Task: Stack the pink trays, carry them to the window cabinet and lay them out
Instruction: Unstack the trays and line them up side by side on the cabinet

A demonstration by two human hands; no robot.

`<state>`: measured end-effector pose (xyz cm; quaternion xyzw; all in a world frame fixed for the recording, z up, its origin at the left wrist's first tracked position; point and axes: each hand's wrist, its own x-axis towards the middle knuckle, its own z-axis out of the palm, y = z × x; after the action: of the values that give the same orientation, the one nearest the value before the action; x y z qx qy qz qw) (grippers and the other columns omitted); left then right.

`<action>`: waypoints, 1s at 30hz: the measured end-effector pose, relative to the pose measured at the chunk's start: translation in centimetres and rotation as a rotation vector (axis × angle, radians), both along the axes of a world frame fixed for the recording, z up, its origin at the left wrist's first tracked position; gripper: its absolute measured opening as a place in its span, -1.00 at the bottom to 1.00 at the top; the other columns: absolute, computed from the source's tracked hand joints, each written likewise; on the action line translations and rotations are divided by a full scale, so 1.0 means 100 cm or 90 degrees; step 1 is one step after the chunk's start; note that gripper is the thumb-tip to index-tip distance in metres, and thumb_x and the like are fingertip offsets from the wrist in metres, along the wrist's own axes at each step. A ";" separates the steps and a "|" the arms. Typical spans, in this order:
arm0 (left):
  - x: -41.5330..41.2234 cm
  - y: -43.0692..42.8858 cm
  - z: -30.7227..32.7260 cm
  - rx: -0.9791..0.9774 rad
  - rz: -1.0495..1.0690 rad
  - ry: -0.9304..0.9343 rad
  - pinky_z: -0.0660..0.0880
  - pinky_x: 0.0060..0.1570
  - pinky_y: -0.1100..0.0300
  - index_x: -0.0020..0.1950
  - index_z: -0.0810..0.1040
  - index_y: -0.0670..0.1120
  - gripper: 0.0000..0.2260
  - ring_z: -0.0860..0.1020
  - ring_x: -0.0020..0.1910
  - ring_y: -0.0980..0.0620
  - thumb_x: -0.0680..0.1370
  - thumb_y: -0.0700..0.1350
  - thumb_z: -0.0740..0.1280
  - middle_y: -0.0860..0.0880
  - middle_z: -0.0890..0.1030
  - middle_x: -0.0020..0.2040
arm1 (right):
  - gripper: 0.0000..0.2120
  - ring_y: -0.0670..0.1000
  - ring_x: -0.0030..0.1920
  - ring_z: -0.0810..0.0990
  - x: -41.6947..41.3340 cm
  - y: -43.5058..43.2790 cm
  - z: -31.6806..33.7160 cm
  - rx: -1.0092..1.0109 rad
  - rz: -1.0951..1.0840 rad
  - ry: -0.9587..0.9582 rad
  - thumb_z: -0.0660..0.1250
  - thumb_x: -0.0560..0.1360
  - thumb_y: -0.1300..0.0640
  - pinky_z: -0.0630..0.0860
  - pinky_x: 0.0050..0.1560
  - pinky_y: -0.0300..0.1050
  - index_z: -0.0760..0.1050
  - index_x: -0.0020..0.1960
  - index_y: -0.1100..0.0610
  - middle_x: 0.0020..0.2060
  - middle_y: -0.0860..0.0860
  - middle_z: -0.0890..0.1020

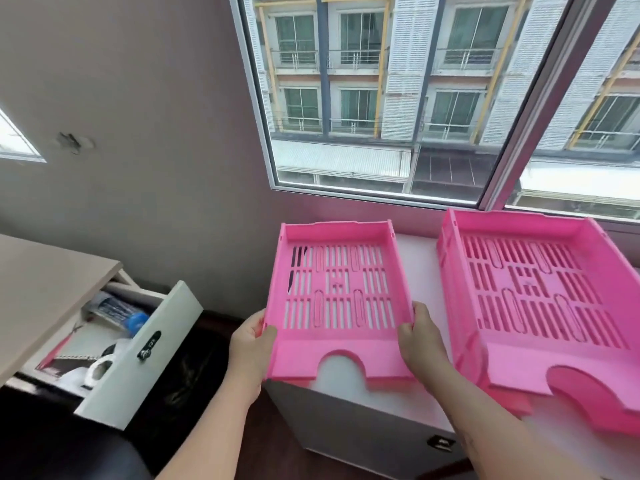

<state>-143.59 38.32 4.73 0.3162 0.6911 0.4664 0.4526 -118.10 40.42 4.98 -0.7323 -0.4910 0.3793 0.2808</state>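
Observation:
A pink slotted tray [304, 358] lies at the left end of the white window cabinet [419, 271], its left edge reaching past the cabinet's side. My left hand [251, 344] grips its left wall and my right hand [420, 336] grips its right wall, both near the front corners. To the right a stack of pink trays [540, 358] rests on the same cabinet top, with more than one layer showing at its front edge. A strip of bare white top separates the single tray from the stack.
The window [415, 98] rises directly behind the cabinet. At the left a desk [41, 289] has an open white drawer [138, 351] full of small items. Dark floor and a black object lie between the drawer and the cabinet.

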 end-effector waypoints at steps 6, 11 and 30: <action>-0.004 0.022 0.037 0.039 0.032 0.147 0.46 0.29 0.05 0.34 0.52 -0.14 -0.61 0.56 0.22 0.02 0.53 -0.09 0.38 -0.05 0.60 0.27 | -0.45 0.18 0.30 0.51 0.000 0.016 0.050 0.081 0.055 -0.061 0.20 0.59 0.17 0.46 0.23 0.03 0.17 0.55 0.17 0.41 0.18 0.44; 0.049 0.052 0.075 0.131 -0.060 0.220 0.47 0.19 0.09 0.30 0.52 -0.17 -0.65 0.56 0.21 -0.02 0.54 -0.11 0.35 -0.06 0.60 0.19 | -0.55 0.11 0.34 0.48 0.036 0.030 0.102 0.201 0.034 -0.044 0.23 0.57 0.16 0.41 0.36 -0.01 0.36 0.44 0.19 0.35 0.15 0.52; 0.280 0.052 0.062 0.066 -0.388 0.212 0.60 -0.02 -0.05 0.11 0.53 0.00 -0.73 0.64 -0.03 -0.10 0.53 -0.29 0.19 -0.05 0.66 0.02 | -0.65 0.16 -0.07 0.58 0.284 -0.040 0.068 -0.010 -0.154 -0.151 0.08 0.58 0.24 0.51 -0.15 -0.03 0.41 0.34 0.14 0.00 0.13 0.59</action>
<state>-115.64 43.54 10.97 0.6021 0.6050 0.2862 0.4353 -89.66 36.41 11.82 -0.8278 -0.4261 0.2571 0.2589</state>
